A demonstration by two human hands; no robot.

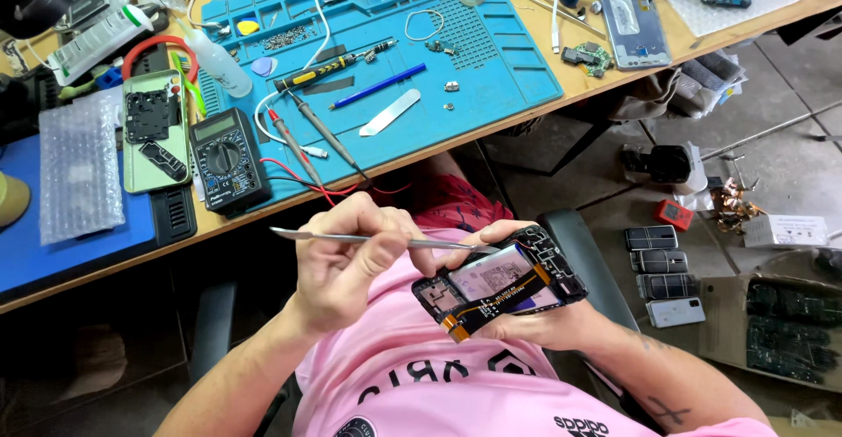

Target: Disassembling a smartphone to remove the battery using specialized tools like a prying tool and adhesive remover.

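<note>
My left hand (344, 262) is closed on a thin metal pry tool (351, 238), held level with its tip at the upper edge of an opened phone (502, 284). My right hand (548, 325) cradles that phone from below, over my lap and pink shirt. The phone's back is off: a silvery battery (493, 274) shows in a black frame, and an orange-and-black flex cable (462, 322) crosses it to the lower left corner. The tool's tip lies between my right thumb and the battery's edge.
Ahead, a wooden bench carries a blue work mat (495, 60) with a screwdriver (329, 67), a blue stick tool (379, 85) and small parts. A multimeter (228, 158), a green phone back (156, 130) and bubble wrap (79, 170) lie left. Several phones (664, 275) rest on the floor at right.
</note>
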